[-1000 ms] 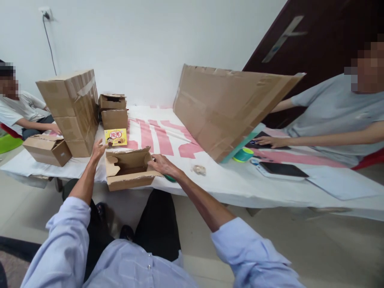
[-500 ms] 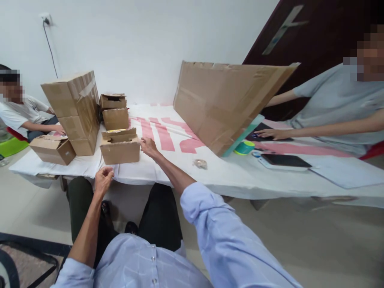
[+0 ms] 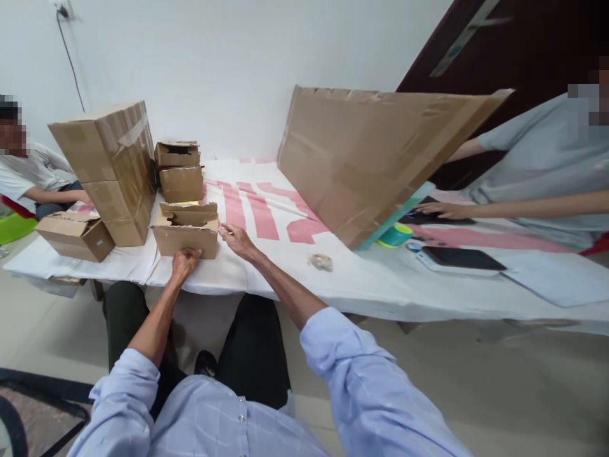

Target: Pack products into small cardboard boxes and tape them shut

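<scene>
A small brown cardboard box [image 3: 166, 240] stands near the table's front edge, its top open and its front panel leaning outward. Curled fingers of my left hand [image 3: 184, 265] are pressed on the lower front of this box. At the box's right side is my right hand [image 3: 239, 241], fingers stretched forward and slightly apart, their tips at its edge. The inside of the box is mostly hidden from this angle. A sliver of something yellow shows behind its rear flap.
Taped cartons [image 3: 117, 171] are stacked at left beside a low box [image 3: 78, 236]. Two small boxes [image 3: 179, 181] sit behind. A large cardboard sheet [image 3: 361, 152] leans centrally. Tape roll [image 3: 396, 235], tablet [image 3: 461, 258] and a small clear packet [image 3: 320, 261] lie rightward. People sit on both sides.
My left hand has risen from below the table edge to the box's front. The box's front panel now tilts outward more. My right hand stays by the box's right side.
</scene>
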The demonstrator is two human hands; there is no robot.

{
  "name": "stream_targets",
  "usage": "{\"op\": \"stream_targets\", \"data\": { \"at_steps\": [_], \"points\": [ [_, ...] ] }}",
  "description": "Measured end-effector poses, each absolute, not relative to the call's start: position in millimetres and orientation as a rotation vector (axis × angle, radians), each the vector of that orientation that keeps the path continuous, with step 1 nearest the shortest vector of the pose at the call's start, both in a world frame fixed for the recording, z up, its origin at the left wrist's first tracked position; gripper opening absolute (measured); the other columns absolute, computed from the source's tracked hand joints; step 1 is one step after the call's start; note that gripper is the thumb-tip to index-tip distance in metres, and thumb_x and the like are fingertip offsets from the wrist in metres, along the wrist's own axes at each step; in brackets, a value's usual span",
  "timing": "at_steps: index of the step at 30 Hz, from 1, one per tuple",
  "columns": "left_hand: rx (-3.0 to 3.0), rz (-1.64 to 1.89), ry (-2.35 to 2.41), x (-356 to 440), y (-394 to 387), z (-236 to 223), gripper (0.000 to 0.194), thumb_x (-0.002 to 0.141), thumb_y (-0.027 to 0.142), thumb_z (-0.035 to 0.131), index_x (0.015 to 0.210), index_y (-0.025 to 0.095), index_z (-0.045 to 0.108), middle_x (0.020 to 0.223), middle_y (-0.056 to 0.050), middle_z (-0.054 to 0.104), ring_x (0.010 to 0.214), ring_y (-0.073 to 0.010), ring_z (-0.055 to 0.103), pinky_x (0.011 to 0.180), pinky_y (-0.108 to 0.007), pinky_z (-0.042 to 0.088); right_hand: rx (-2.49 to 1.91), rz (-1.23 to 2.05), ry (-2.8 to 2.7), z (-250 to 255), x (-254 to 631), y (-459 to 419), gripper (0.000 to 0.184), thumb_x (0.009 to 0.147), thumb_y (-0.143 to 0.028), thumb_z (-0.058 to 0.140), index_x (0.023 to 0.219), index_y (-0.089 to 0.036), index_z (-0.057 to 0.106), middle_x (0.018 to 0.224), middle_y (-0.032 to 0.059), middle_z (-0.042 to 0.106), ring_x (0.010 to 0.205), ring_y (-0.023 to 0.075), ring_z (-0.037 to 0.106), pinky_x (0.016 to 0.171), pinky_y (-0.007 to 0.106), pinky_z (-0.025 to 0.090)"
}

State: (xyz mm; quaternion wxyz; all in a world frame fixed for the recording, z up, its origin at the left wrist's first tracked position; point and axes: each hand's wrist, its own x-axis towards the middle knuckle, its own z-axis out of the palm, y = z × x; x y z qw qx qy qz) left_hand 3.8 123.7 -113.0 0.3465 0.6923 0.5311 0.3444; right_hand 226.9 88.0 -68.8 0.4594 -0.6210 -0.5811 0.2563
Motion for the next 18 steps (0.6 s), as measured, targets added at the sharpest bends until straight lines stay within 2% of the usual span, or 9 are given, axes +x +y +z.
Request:
{"op": "stream_targets", "data": {
  "at_steps": [3, 6, 9, 12, 18],
  "points": [
    [1.789, 0.918, 1.487, 4, 140, -112, 0.04, 0.083, 0.06, 0.074, 0.07, 0.022, 0.074, 0.075, -0.011, 0.075, 0.091, -0.0342, 0.075, 0.078, -0.039, 0.052, -1.55, 0.599, -1.463, -90, 222, 89, 0.048, 0.103, -0.045, 0.057, 0.14, -0.015, 0.068, 0.137, 0.0167, 0.073, 0.112, 0.023, 0.073, 0.102, 0.037, 0.057],
    [1.784, 0.934, 1.563, 3, 163, -110, 0.041, 0.083, 0.061, 0.074, 0.069, 0.023, 0.072, 0.076, -0.013, 0.075, 0.093, -0.0368, 0.074, 0.081, -0.041, 0.051, -1.61, 0.515, -1.502, -118, 220, 82, 0.045, 0.103, -0.043, 0.058, 0.138, -0.017, 0.069, 0.134, 0.0155, 0.073, 0.104, 0.0216, 0.073, 0.099, 0.038, 0.057],
    [1.791, 0.944, 1.591, 6, 191, -107, 0.038, 0.083, 0.057, 0.075, 0.068, 0.023, 0.071, 0.076, -0.012, 0.075, 0.093, -0.036, 0.074, 0.081, -0.04, 0.051, -1.649, 0.382, -1.576, -144, 220, 72, 0.037, 0.103, -0.037, 0.057, 0.131, -0.018, 0.071, 0.127, 0.0141, 0.074, 0.102, 0.0227, 0.072, 0.101, 0.04, 0.056],
    [1.811, 0.953, 1.582, 11, 220, -103, 0.035, 0.083, 0.053, 0.076, 0.066, 0.023, 0.07, 0.073, -0.011, 0.073, 0.092, -0.0344, 0.073, 0.081, -0.038, 0.051, -1.663, 0.24, -1.671, -162, 217, 64, 0.03, 0.103, -0.031, 0.055, 0.124, -0.017, 0.073, 0.119, 0.0149, 0.074, 0.111, 0.0278, 0.068, 0.106, 0.044, 0.052],
    [1.838, 0.956, 1.521, 31, 275, -99, 0.041, 0.084, 0.05, 0.076, 0.055, 0.021, 0.067, 0.061, -0.01, 0.068, 0.086, -0.0334, 0.073, 0.079, -0.037, 0.052, -1.649, 0.133, -1.745, -171, 213, 55, 0.03, 0.106, -0.031, 0.051, 0.121, -0.019, 0.074, 0.122, 0.0158, 0.072, 0.112, 0.0312, 0.062, 0.103, 0.046, 0.05]
  ]
}}
